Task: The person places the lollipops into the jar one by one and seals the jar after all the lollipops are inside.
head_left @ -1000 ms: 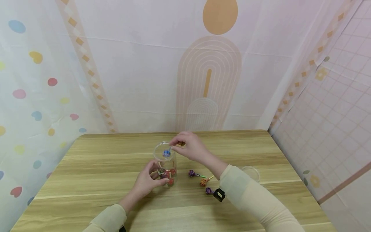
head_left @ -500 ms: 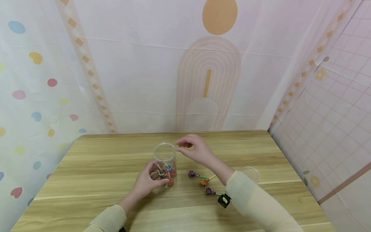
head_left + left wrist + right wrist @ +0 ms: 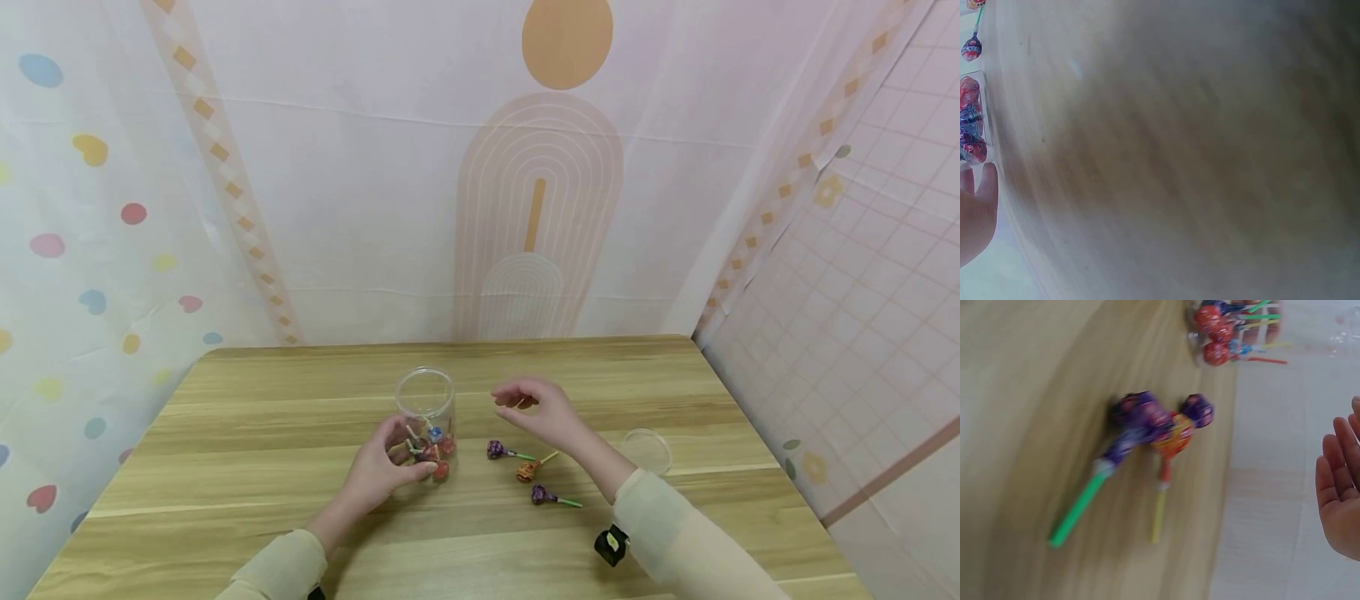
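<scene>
Head view: wooden table (image 3: 225,467) before pastel curtains (image 3: 112,208); left hand (image 3: 386,473) grips jar (image 3: 427,421), right hand (image 3: 542,412) relaxed, empty.

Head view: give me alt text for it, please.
A person's left hand grips a clear jar holding lollipops on a wooden table. The empty right hand hovers above three loose lollipops.

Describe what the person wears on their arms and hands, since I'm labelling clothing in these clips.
Both arms are covered by long, pale cream sleeves that end at the wrists. The left hand and right hand are bare, with no gloves or rings visible. A small black device with a yellowish mark sits at the right wrist.
</scene>
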